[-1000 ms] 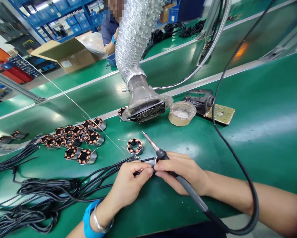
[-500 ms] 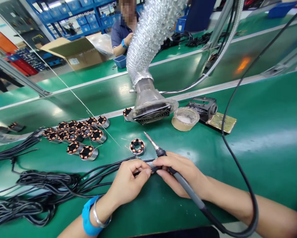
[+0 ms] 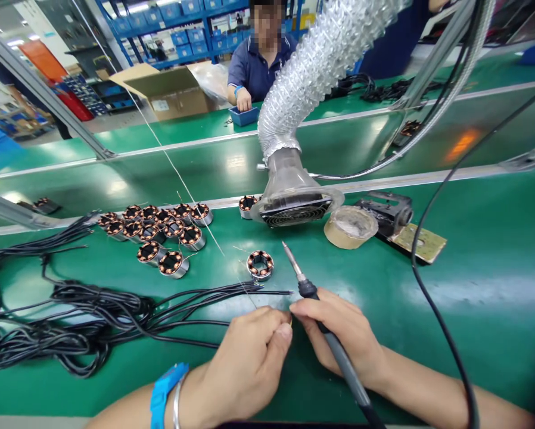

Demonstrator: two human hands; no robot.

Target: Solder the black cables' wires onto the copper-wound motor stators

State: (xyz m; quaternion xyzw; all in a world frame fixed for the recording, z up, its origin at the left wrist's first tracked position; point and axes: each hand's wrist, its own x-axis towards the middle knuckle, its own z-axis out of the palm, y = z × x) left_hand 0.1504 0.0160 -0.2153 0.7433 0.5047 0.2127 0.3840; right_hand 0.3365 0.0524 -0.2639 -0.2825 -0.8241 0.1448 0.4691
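Note:
My right hand [image 3: 343, 333] is closed around the handle of a soldering iron [image 3: 307, 288], whose bare tip points up and away from me. My left hand [image 3: 254, 357] is pinched shut beside it, with a small yellowish wire end at the fingertips. A black cable [image 3: 191, 339] runs in under that hand from the left; the fingers hide most of what they hold. Just beyond the hands, a copper-wound motor stator [image 3: 260, 275] stands on the green bench with thin wire leads sticking out. More black cables [image 3: 232, 288] end near it.
Several stators [image 3: 173, 271] stand in a cluster at left, above coiled cables [image 3: 102, 301]. A fume extractor hood [image 3: 294, 196] hangs low over the bench. Right of it are a round tub [image 3: 350, 229] and an iron stand [image 3: 392, 214]. A co-worker [image 3: 258, 68] sits opposite.
The view has shifted, so the bench things appear further right. My hands are nearer to me, and the dark piece between them is now hidden. The co-worker's hand has moved into a blue bin.

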